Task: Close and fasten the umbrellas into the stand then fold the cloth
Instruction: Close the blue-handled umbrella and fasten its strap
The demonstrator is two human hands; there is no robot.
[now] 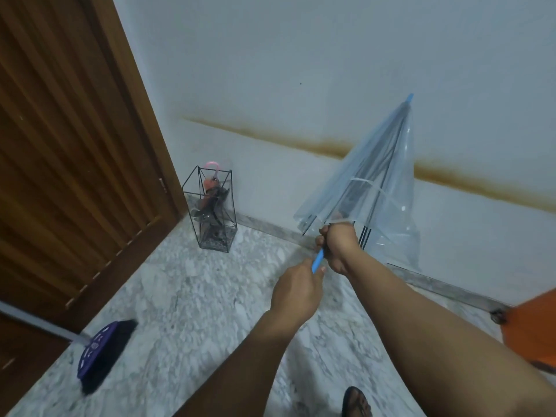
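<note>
door [69, 139]: brown wood, left
broom [100, 353]: purple head, lying on the floor by the door
floor [186, 302]: grey-white marble
wall [301, 55]: pale, with a brown stain band

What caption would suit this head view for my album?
Both hands, left and right, grip a half-closed clear umbrella; a wire stand waits by the door.

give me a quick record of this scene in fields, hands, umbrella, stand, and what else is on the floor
left hand: grip on the blue handle
right hand: grip closed around the shaft at the canopy's base
clear umbrella: partly collapsed, tip up, not fastened
wire stand: by the door, holds a pink-handled umbrella
floor: purple broom
</note>
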